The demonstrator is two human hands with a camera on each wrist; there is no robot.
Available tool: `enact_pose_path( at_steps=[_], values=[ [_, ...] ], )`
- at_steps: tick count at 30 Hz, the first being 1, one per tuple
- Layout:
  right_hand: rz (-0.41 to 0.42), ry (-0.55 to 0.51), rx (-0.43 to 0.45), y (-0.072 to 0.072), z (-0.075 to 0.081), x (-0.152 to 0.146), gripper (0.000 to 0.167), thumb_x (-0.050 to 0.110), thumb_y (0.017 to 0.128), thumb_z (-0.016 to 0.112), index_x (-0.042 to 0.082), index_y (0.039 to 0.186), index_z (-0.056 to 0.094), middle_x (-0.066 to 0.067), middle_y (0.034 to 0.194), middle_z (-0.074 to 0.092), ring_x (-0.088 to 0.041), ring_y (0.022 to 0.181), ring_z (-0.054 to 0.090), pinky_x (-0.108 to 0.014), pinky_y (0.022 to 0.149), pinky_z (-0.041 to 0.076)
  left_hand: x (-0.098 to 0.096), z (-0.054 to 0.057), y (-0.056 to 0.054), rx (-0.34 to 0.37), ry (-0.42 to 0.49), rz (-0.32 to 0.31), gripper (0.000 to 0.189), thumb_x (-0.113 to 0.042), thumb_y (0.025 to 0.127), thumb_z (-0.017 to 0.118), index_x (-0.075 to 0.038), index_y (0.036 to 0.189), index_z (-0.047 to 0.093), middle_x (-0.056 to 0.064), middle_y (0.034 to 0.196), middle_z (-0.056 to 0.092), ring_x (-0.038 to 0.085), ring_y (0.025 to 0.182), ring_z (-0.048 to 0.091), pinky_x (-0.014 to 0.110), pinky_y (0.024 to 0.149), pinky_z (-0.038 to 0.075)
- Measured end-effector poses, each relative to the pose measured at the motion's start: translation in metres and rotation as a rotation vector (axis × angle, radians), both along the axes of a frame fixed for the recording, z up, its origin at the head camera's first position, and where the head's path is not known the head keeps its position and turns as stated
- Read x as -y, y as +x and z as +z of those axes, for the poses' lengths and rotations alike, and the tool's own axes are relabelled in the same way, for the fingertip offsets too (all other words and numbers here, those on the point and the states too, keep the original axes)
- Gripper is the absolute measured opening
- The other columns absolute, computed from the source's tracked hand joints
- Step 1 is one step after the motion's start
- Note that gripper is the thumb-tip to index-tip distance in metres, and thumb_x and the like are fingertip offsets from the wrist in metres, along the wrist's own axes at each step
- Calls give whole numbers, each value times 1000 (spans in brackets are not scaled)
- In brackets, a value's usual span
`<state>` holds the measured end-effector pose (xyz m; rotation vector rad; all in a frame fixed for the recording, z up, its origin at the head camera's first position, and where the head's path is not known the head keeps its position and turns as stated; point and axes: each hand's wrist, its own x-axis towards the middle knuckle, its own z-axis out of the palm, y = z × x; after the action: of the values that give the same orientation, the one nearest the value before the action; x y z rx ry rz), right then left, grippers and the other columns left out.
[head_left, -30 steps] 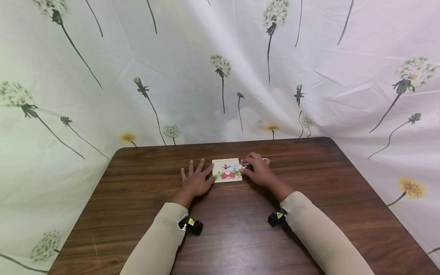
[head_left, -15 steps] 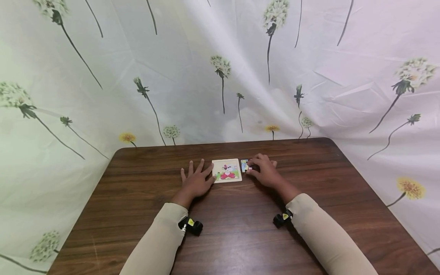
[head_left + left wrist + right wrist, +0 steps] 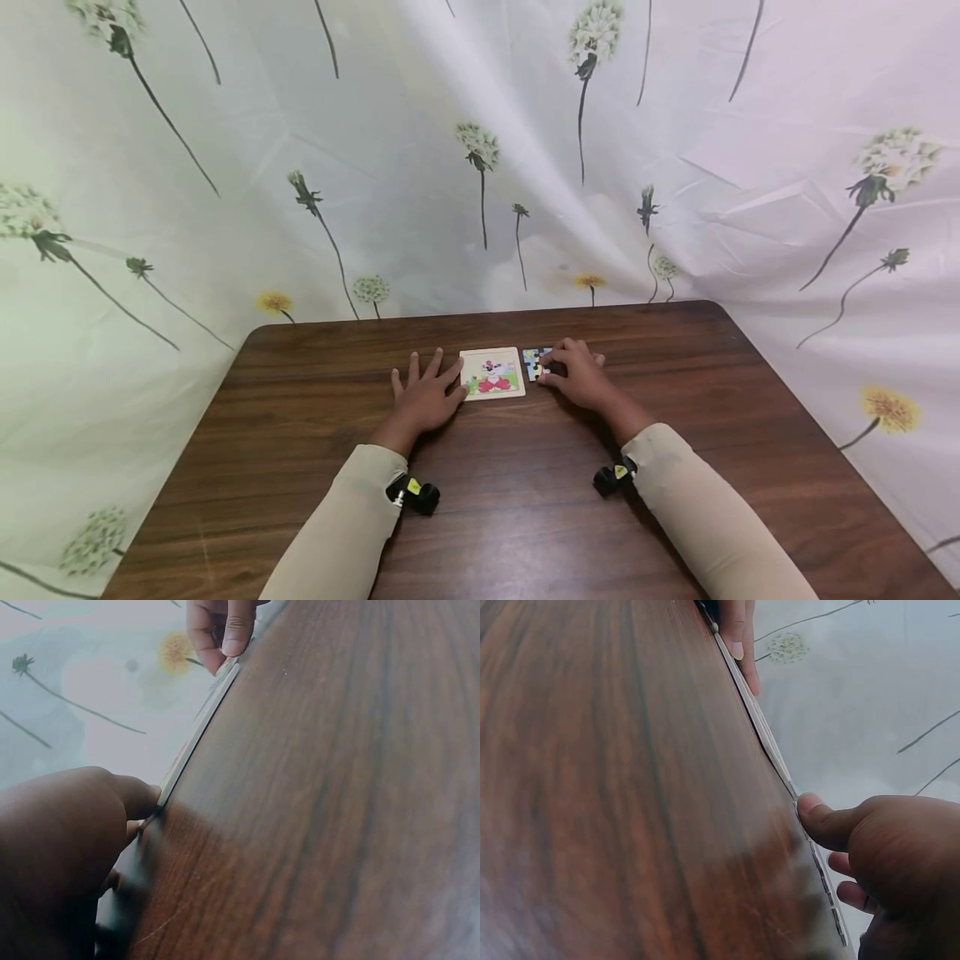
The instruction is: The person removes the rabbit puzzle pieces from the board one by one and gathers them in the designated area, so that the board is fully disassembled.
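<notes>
A small wooden puzzle board (image 3: 491,357), printed with a cartoon mouse in red, lies flat near the table's far edge. My left hand (image 3: 426,402) rests on the table with fingers spread, its thumb and forefinger touching the board's left edge. Just right of the board lie colourful jigsaw pieces (image 3: 530,364), partly covered by my right hand (image 3: 585,379). That hand bends thumb and fingers over them and pinches a puzzle piece, mostly hidden under the fingertips. In the right wrist view, the thumb (image 3: 817,814) touches the edge of the flat pieces.
The brown wooden table (image 3: 495,492) reaches to a fabric backdrop (image 3: 420,167) printed with dandelions, close behind the board. Each sleeved wrist carries a small black camera (image 3: 426,498).
My right hand has drawn back rightward from the board's right edge to the loose pieces, where more of them now show. My left hand stays in place against the board.
</notes>
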<state>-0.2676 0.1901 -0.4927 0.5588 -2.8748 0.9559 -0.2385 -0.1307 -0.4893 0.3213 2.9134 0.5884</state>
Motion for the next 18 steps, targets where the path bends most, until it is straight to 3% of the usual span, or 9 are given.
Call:
enact_pose_path(
  at_steps=[10, 18],
  values=[
    [-4, 6, 14, -3, -4, -1, 30, 30, 100, 82, 15, 126, 81, -13, 138, 62, -39, 131, 51, -61, 99, 23, 1, 2, 0, -4, -4, -4, 66, -57, 115, 44, -34, 175, 30, 9, 187, 8, 51, 170, -9, 82, 128, -8],
    [-9, 3, 8, -1, -4, -2, 22, 28, 102, 80, 15, 120, 84, -12, 132, 62, -35, 122, 51, -59, 95, 22, -1, 4, 1, 4, 1, -3, 66, -57, 115, 45, -33, 174, 30, 9, 186, 8, 51, 170, -9, 82, 128, -8]
  ],
)
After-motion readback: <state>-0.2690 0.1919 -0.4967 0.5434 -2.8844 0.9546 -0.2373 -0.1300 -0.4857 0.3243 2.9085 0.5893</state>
